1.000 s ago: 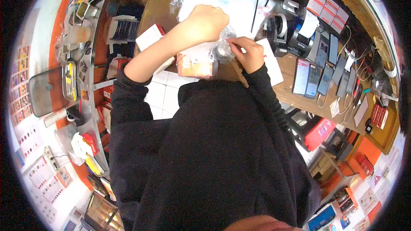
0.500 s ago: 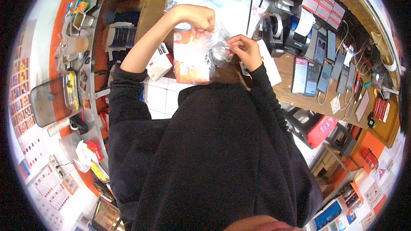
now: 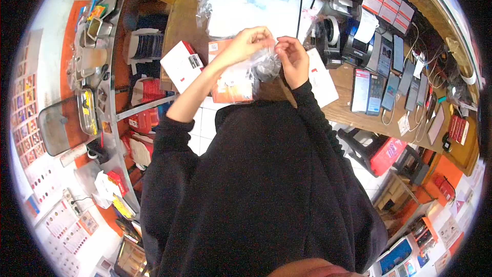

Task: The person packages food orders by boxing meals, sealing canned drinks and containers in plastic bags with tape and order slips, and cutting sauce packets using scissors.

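Observation:
Both hands meet above the near edge of the wooden desk [image 3: 341, 84]. My left hand [image 3: 252, 42] is closed in a pinch at the top of a crumpled clear plastic bag [image 3: 267, 65]. On the bag's other side, my right hand [image 3: 294, 62] pinches its upper edge, fingertips close to the left hand's. The bag hangs bunched between them; what is inside cannot be made out. Beneath my left forearm lies an orange and white packet [image 3: 225, 94] in clear wrap, partly hidden. A white box [image 3: 179, 69] lies left of it and another white box [image 3: 323, 84] right of my right hand.
Large clear plastic sheets [image 3: 241, 5] cover white material at the back of the desk. A label printer [image 3: 357, 46] stands at right, beside several phones [image 3: 390, 90] with cables. A metal shelf [image 3: 110, 66] runs along the left, and a red stool [image 3: 388, 156] is below right.
My left hand has come down and right, from a bent-wrist fist to a pinch beside my right hand. The left forearm has swung inward, uncovering the left white box.

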The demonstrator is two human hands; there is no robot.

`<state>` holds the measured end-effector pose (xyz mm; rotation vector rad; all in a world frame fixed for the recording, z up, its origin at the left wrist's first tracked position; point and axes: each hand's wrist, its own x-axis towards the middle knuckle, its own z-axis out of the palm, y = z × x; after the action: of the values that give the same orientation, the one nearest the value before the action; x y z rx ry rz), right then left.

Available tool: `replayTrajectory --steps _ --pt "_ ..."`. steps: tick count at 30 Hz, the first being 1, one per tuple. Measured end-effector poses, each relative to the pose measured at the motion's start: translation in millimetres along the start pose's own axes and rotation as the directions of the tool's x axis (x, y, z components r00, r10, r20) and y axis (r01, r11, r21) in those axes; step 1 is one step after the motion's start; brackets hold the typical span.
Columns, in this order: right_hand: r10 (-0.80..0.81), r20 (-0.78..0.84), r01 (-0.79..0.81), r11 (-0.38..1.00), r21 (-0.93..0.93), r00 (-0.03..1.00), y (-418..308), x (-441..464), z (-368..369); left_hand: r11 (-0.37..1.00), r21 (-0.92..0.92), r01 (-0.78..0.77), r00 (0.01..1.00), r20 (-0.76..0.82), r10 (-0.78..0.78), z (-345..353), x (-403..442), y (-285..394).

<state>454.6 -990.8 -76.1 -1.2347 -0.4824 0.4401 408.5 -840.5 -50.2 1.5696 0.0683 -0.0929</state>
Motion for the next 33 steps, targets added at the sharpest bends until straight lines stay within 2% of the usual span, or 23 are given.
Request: replayTrajectory --steps 3,4,5,10,14,15,16,17,19,20,21,22,23,24,25,26,28,29,30,32,33 --pt "0.101 -0.064 -0.088 0.98 0.178 0.993 -1.2 -1.2 -2.9 0.995 -0.002 0.105 0.994 -0.022 -0.105 10.1 -11.9 -1.4" --pt "0.129 -0.055 -0.117 0.976 0.185 0.99 -0.1 -2.3 -4.7 0.989 0.003 0.145 0.988 -0.045 -0.144 12.9 -14.6 -0.7" --pt "0.156 -0.044 -0.145 0.971 0.191 0.987 1.8 -3.1 -7.3 0.991 -0.064 0.12 0.985 -0.114 -0.127 15.3 -15.7 1.3" --pt "0.181 -0.038 -0.171 0.969 0.181 0.983 5.8 -3.4 -9.5 0.995 0.037 0.089 0.992 -0.098 -0.085 12.9 -16.9 -3.9" --pt "0.149 -0.012 -0.149 0.98 -0.128 0.989 -3.4 -4.5 -12.5 0.98 0.18 0.087 0.986 -0.153 -0.059 14.4 -19.6 -6.5" --pt "0.131 -0.013 -0.131 0.97 -0.205 0.991 -6.6 -5.0 -11.4 0.986 0.15 0.071 0.99 -0.128 -0.052 13.4 -19.3 -6.2" --pt "0.133 -0.047 -0.139 0.978 -0.155 0.99 -8.3 -5.8 -8.3 0.991 0.128 0.05 0.994 -0.106 -0.036 12.7 -19.7 -4.8" --pt "0.164 -0.022 -0.163 0.937 -0.309 0.986 -8.8 -5.1 -12.3 0.979 0.196 0.059 0.992 -0.123 -0.035 11.9 -20.5 2.8" --pt "0.087 0.062 -0.072 0.974 -0.215 0.994 0.7 -3.7 -16.3 0.954 0.289 0.087 0.989 -0.138 -0.048 10.7 -21.6 6.3" --pt "0.095 0.101 -0.07 0.971 -0.229 0.99 6.6 -1.9 -20.9 0.944 0.314 0.101 0.988 -0.14 -0.059 11.4 -22.6 19.9" --pt "0.065 0.16 -0.015 0.956 -0.293 0.985 -5.8 0.1 -19.2 0.958 0.262 0.116 0.984 -0.16 -0.075 12.4 -23.9 19.6" --pt "0.043 0.172 0.017 0.944 -0.33 0.984 -12.7 0.9 -17.3 0.971 0.201 0.131 0.98 -0.173 -0.096 12.7 -25.2 11.3" --pt "0.07 0.161 -0.003 0.924 -0.383 0.984 -14.2 1.0 -17.3 0.965 0.242 0.101 0.982 -0.182 -0.057 13.4 -26.2 0.7" --pt "0.036 0.126 0.004 0.951 -0.309 0.991 -7.9 0.9 -16.2 0.958 0.278 0.073 0.982 -0.187 -0.021 13.2 -25.4 -5.6" --pt "0.007 0.115 0.035 0.931 -0.364 0.993 -17.7 2.2 -11.6 0.96 0.272 0.069 0.977 -0.214 -0.01 15.2 -27.1 0.5" --pt "-0.175 0.244 0.279 0.816 -0.506 0.954 -26.6 8.7 -12.4 0.963 0.26 0.068 0.971 -0.237 -0.005 16.5 -28.8 6.5" --pt "-0.312 0.392 0.487 0.709 -0.51 0.865 -31.9 17.5 -11.4 0.961 0.276 0.017 0.984 -0.176 0.033 13.4 -29.2 18.1" --pt "-0.305 0.482 0.548 0.657 -0.517 0.821 -37.5 21.2 -11.1 0.961 0.278 -0.005 0.988 -0.145 0.047 11.6 -30.4 22.6" --pt "-0.288 0.567 0.606 0.606 -0.516 0.771 -45.2 23.9 -11.0 0.886 0.449 -0.113 0.976 -0.118 0.184 9.2 -32.5 27.5" --pt "-0.276 0.689 0.711 0.507 -0.488 0.67 -61.5 33.9 -18.4 0.619 0.734 -0.28 0.908 -0.007 0.419 0.7 -39.3 33.8" --pt "-0.449 0.637 0.778 0.41 -0.477 0.627 -53.4 47.3 -34.8 0.575 0.796 -0.189 0.918 -0.064 0.391 -9.2 -46.5 33.0"
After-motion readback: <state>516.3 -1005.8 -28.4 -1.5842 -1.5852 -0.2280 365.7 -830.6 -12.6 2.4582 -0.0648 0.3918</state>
